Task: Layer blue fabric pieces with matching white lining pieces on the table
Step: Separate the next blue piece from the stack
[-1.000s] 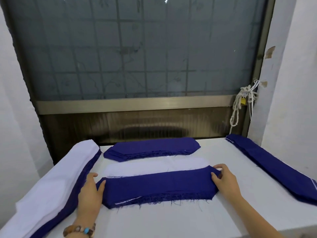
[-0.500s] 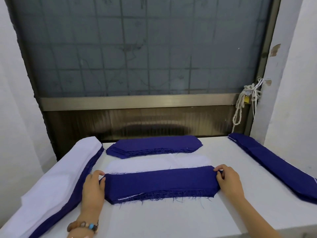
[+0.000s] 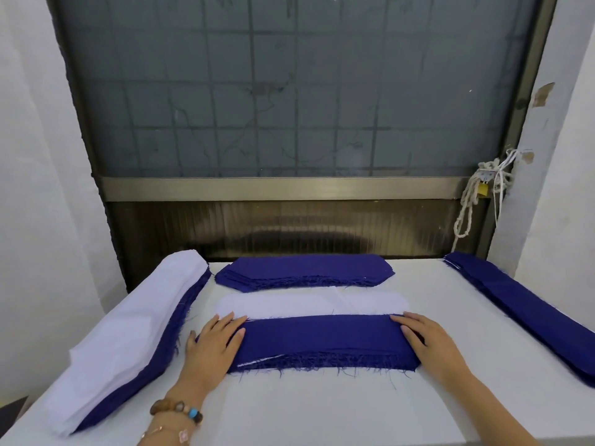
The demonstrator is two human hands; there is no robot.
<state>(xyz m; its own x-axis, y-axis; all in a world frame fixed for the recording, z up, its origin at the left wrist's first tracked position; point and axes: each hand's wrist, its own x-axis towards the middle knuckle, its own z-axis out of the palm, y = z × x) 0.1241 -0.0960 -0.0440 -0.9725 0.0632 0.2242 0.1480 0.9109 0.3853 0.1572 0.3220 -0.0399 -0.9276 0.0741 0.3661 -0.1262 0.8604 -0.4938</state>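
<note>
We press both hands flat on the near blue stack (image 3: 322, 342), which lies crosswise in the middle of the worktop (image 3: 322, 410), its frayed edge towards us. Our left hand (image 3: 215, 344) rests on the stack's left end. Its fingers (image 3: 230, 321) are straight and spread, gripping nothing, and their tips reach the far edge of the fabric. Our right hand (image 3: 428, 341) lies on the right end the same way, fingers (image 3: 407, 323) stretched out and flat, holding nothing. A sliver of white shows under the stack's near left corner.

Just behind the stack, touching its far edge, lies a white lining piece (image 3: 309, 304) of much the same long shape with rounded ends. Beyond that, near the back of the worktop, sits a second blue pile (image 3: 306, 272) with angled ends.

Along the left edge runs a long thick pile (image 3: 128, 333), white on top with blue beneath. Along the right edge runs a long blue pile (image 3: 521, 313) with a thin white line at its rim.

A beaded bracelet (image 3: 177, 410) sits on our left wrist. Behind the worktop stands a frosted window (image 3: 289, 91) with a grid behind the glass. At its right frame hangs a white rope (image 3: 467, 204) beside a small yellow padlock (image 3: 482, 189).
</note>
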